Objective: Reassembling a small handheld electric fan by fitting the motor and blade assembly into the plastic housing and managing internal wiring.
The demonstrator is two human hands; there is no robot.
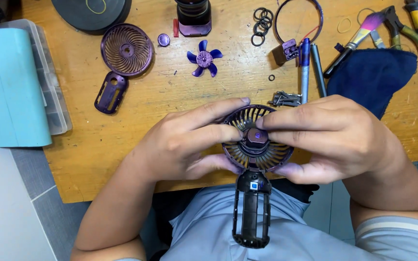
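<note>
Both hands, left hand and right hand, curl fingers clamped around the fan body.

Between my hands the fan housing is glossy dark purple with radiating ribs, beyond it on the yellow-brown desk lie a matching purple blade, spiral-patterned purple grille and navy cloth.
</note>
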